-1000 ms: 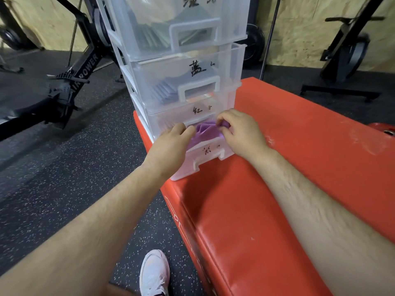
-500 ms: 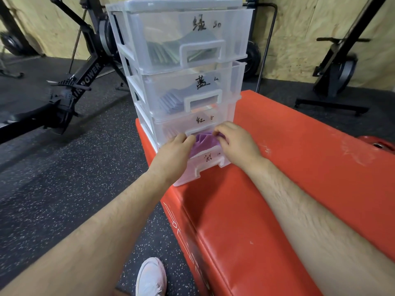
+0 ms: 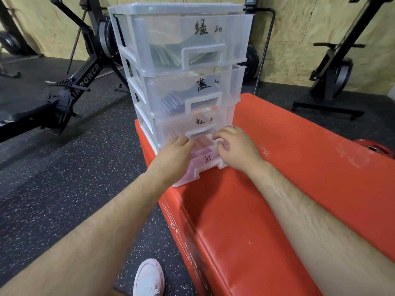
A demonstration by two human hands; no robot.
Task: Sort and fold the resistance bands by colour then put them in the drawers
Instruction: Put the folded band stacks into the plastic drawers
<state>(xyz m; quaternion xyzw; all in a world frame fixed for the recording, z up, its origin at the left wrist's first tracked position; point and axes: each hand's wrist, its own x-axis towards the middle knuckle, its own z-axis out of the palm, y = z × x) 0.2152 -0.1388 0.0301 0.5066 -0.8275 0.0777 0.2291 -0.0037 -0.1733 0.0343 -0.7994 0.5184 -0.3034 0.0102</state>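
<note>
A clear plastic drawer tower [image 3: 136, 60] stands on the end of a red padded bench [image 3: 288, 167]. Its bottom drawer [image 3: 210, 165] is pulled out. A folded purple band [image 3: 202, 151] lies low inside it and shows only faintly through the drawer front. My left hand [image 3: 173, 155] reaches into the drawer from the left and holds the band's left end. My right hand [image 3: 236, 150] has its fingers curled over the drawer's top edge at the band's right end. The upper drawers hold green bands [image 3: 164, 56], blue bands [image 3: 171, 103] and red bands.
The bench runs toward me and to the right. Black speckled rubber floor lies on the left, with my white shoe [image 3: 149, 278] beside the bench. An exercise bike [image 3: 70, 86] stands at the left and another machine [image 3: 333, 75] at the back right.
Both hands have lowered the purple band into the bottom drawer, so it no longer sticks up above the drawer front. The view has tilted up and shows the whole tower.
</note>
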